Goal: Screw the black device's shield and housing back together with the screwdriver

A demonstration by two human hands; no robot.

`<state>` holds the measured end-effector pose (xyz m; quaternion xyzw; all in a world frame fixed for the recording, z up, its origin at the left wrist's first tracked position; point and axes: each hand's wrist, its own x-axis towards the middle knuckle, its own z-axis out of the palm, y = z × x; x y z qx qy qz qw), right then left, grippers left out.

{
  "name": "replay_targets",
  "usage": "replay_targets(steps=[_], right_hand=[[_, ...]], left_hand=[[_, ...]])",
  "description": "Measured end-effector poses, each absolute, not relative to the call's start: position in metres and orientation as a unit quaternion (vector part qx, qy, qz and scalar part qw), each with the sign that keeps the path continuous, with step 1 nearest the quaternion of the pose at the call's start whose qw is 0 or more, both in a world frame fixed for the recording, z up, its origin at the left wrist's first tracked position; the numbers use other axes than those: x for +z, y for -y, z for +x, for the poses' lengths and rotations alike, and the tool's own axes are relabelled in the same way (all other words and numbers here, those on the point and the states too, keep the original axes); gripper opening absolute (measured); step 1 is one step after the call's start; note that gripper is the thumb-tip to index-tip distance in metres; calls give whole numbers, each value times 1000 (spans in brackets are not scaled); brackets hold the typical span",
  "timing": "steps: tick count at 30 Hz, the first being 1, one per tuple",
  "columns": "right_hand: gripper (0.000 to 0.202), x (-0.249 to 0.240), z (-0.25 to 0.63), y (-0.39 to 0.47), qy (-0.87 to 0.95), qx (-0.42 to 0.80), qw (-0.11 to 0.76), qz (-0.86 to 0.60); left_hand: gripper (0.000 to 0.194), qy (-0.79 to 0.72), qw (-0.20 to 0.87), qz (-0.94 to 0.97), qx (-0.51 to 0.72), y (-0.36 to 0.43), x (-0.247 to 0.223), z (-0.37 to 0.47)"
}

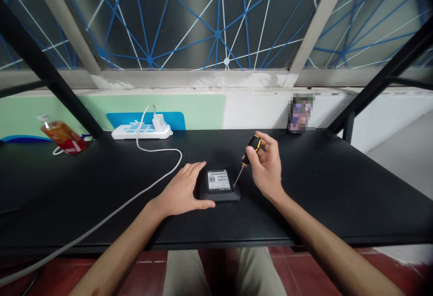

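Observation:
A flat black device (pixel 204 195) with a white printed label and QR code (pixel 218 180) lies on the black table. My left hand (pixel 182 191) braces its left side, thumb along the near edge and fingers at the far left corner. Pinched in the fingers of my right hand (pixel 269 167) is a screwdriver (pixel 252 148) with a black and yellow handle. Its shaft slants down to the left, and the tip meets the device near the right edge of the label. Whether a screw sits under the tip is too small to tell.
A white power strip (pixel 142 132) with a plugged-in charger (pixel 158 122) stands at the back. Its white cable (pixel 135 197) runs across the table on the left. A bottle (pixel 64 137) leans at the back left; a pixelated object (pixel 299 113) stands at the back right.

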<state>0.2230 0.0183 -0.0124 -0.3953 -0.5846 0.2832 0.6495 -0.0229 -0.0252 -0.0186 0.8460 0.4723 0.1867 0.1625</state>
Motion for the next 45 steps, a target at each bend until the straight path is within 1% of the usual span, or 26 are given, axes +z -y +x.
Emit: replay_targets(steps=[9,12,15,18,22,32,37,40,42,45], right_hand=[[36,-10,225,-16,596,289,643,-384],[35,-6,225,-17,586,285,655,-384],[29,-2,226,-17,577,291,661,-382],[24,-1,226,-16,577,323,653,-370],[27,-3,227,-16,578,339,645,-368],[33,-3,227,-20,585,257,656,-403],[24,-1,227,-17,578,309,651,-384],[23,-1,228,-15,570,337,652,-369],[24,-1,227,-15,567,340,654,-368],[26,-1,227,-16,573,311,652,-387]], left_hand=[[101,-462,159,851,191,25,-18,-24],[101,-466,160,850,188,25,-17,-23],[102,-467,158,851,183,25,-16,-23],[102,-467,156,851,181,25,-18,-23],[101,-466,153,852,184,25,-19,-24],[100,-465,163,849,192,25,-18,-24],[100,-464,162,849,193,24,-20,-25],[100,-465,159,850,187,24,-20,-25],[101,-466,155,851,183,24,-20,-25],[101,-466,155,852,184,24,-19,-24]])
